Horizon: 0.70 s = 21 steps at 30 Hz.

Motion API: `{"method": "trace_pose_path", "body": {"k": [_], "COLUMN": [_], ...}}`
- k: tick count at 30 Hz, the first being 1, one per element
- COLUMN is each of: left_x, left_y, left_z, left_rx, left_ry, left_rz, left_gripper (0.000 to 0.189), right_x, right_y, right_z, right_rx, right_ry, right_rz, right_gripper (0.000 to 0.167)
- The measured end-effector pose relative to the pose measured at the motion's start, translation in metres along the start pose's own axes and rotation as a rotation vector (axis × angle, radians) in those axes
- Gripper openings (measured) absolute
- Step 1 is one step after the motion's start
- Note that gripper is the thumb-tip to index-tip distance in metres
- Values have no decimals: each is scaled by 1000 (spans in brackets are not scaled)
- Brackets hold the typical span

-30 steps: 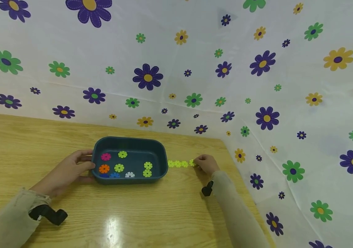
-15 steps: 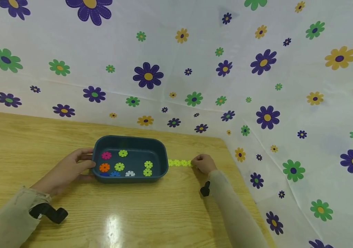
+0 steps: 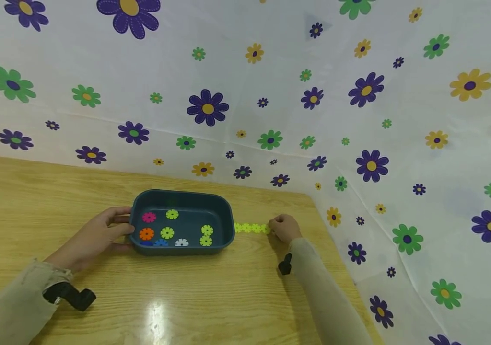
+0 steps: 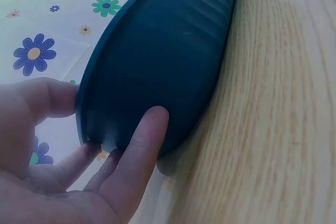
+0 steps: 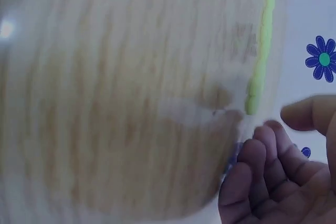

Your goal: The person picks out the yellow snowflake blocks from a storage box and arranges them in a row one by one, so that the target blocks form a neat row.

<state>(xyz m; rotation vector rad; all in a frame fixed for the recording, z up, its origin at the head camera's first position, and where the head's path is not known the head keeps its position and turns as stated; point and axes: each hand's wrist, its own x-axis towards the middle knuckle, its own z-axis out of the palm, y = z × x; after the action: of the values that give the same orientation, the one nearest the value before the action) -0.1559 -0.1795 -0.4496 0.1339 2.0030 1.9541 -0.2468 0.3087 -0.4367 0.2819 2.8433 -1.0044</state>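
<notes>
My left hand (image 3: 94,237) rests its spread fingertips against the outside of the left end of a dark teal tub (image 3: 185,251); in the left wrist view the fingers touch its rim and wall. Several toothed plastic discs lie in the tub, among them a pink disc (image 3: 149,217), an orange disc (image 3: 146,234) and a white disc (image 3: 181,242). A row of several yellow-green discs (image 3: 251,228) runs along the table from the tub's right side. At the row's right end is my right hand (image 3: 286,228), thumb and fingertips apart in the right wrist view, just off the last disc.
The wooden table (image 3: 211,297) carries it all. A white flower-print sheet (image 3: 224,62) hangs behind the table and along its right side. Black wrist mounts (image 3: 70,294) stick out from both sleeves.
My right hand brought the last yellow-green disc left against the row, then drew back slightly to the right. The left hand and tub have stayed in place.
</notes>
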Motion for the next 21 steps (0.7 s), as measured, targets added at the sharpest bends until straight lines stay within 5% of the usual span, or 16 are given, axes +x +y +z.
{"method": "trace_pose_path", "body": {"k": [7, 21], "left_x": [1, 2], "left_y": [-3, -4], "left_z": [-2, -2], "left_rx": [-19, -21], "left_ry": [-7, -14], "left_rz": [18, 14], "left_gripper": [71, 71], "right_x": [1, -40], "right_y": [-14, -91], "right_z": [-3, 22], "right_rx": [12, -52], "right_ry": [101, -55], "right_rz": [-69, -317], "right_gripper": [26, 26]}}
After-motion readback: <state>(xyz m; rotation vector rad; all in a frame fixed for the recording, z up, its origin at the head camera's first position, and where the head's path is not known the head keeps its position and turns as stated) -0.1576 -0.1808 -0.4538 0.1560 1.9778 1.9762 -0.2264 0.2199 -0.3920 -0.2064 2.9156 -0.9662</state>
